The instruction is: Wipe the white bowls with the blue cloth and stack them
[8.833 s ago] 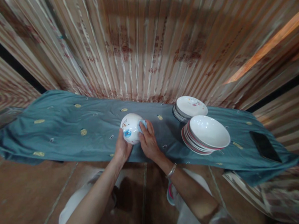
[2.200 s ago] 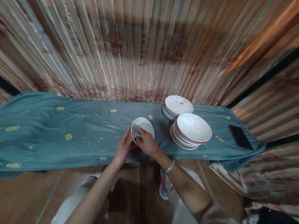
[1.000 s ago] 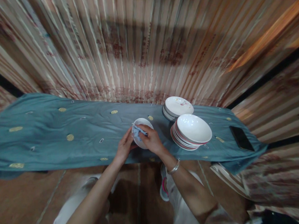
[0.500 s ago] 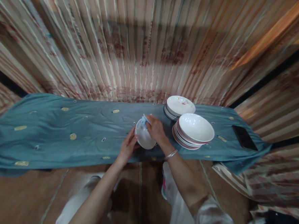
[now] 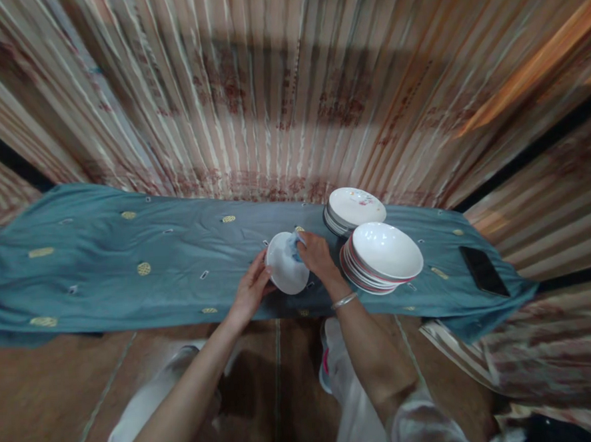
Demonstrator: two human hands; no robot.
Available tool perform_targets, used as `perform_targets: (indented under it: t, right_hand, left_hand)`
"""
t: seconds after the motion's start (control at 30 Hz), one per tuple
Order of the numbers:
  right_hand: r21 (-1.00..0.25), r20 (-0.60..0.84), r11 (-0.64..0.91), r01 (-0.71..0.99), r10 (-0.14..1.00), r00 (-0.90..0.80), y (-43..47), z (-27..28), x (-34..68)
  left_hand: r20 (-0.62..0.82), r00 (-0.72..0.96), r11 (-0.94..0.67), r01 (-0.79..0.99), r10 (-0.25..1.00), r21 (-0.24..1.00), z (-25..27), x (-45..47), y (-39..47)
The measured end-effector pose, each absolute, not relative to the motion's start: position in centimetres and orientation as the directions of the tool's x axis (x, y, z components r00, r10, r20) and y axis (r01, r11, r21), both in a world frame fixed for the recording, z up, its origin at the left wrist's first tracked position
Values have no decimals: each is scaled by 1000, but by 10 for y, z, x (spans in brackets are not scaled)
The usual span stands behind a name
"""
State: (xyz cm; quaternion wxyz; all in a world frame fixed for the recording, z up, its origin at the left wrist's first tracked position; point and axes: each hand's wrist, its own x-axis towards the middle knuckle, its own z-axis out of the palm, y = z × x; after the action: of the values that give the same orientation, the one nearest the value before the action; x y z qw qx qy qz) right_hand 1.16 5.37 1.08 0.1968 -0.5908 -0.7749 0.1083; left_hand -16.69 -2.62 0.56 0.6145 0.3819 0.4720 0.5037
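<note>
A small white bowl (image 5: 287, 271) is tilted toward me above the front half of the covered table. My left hand (image 5: 252, 281) grips it by its left rim, thumb on the near side and fingers behind. In my right hand (image 5: 317, 254) is a light blue cloth (image 5: 295, 246), pinched between closed fingers and pressed on the bowl's upper right inner rim. To the right of that hand rises a stack of white bowls with red rims (image 5: 388, 255). Behind it stands a stack of white plates (image 5: 356, 207), the top one with a flower print.
A teal tablecloth (image 5: 173, 268) with yellow patterns covers the long, narrow table. A black phone (image 5: 483, 271) lies near its right end. Pleated curtains (image 5: 268, 102) hang behind, and dark poles (image 5: 536, 149) slant at both sides. Brown tiled floor (image 5: 251, 397) shows below.
My right hand with the cloth has slid right and slightly down, from the bowl's upper middle to its upper right rim. The left hand keeps its hold on the bowl.
</note>
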Motion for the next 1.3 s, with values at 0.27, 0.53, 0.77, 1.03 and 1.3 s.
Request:
perform_targets:
  t: [0.27,0.53,0.77,1.03,1.3]
  right_hand:
    - [-648,392,435,626,894,-215,34,25,-25]
    - [-740,368,471,480,881,-297,-3,37,-34]
    - [-768,347,489,414,861,-373,-25,39,-25]
    - [-734,258,515,443,815,-519,-29,18,-3]
    - [-383,3,485,787,852,-523,-18,13,10]
  left_hand:
    - [-208,34,209,-295,978,932,4,-167,-28]
    - [-203,57,208,-414,978,886,3,-168,-31]
    - [-199,33,196,-374,980,906,2,-169,-30]
    - [-243,4,231,-319,970,919,9,-166,-32]
    - [-225,41,227,-290,973,930,12,-165,-32]
